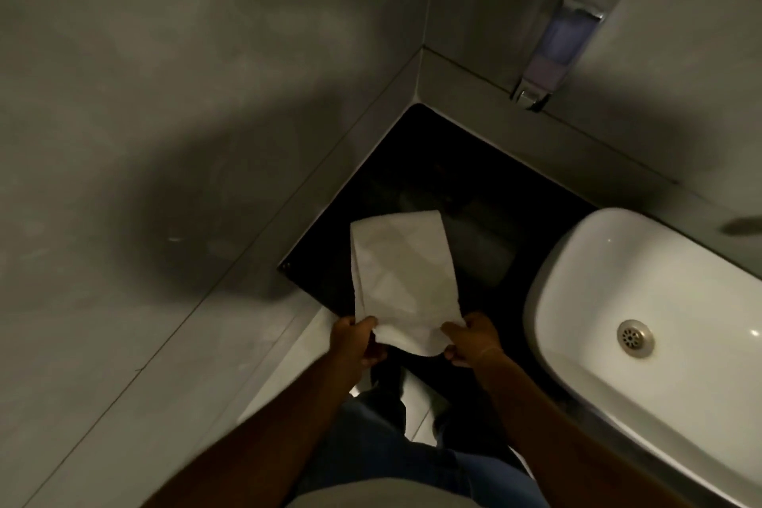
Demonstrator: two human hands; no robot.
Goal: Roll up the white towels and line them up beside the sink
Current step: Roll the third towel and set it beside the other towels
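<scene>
A white towel (402,276), folded into a long strip, lies flat on the black counter (474,186) left of the white sink (643,301). Its far end points toward the wall corner. My left hand (358,340) pinches the near left corner of the towel. My right hand (470,338) pinches the near right corner. The near edge hangs slightly over the counter's front edge between my hands. No rolled towels are in sight.
Grey tiled walls close the counter on the left and back. A soap dispenser (556,49) hangs on the back wall above the counter. The sink's metal drain (635,337) shows at right. The floor and my legs are below.
</scene>
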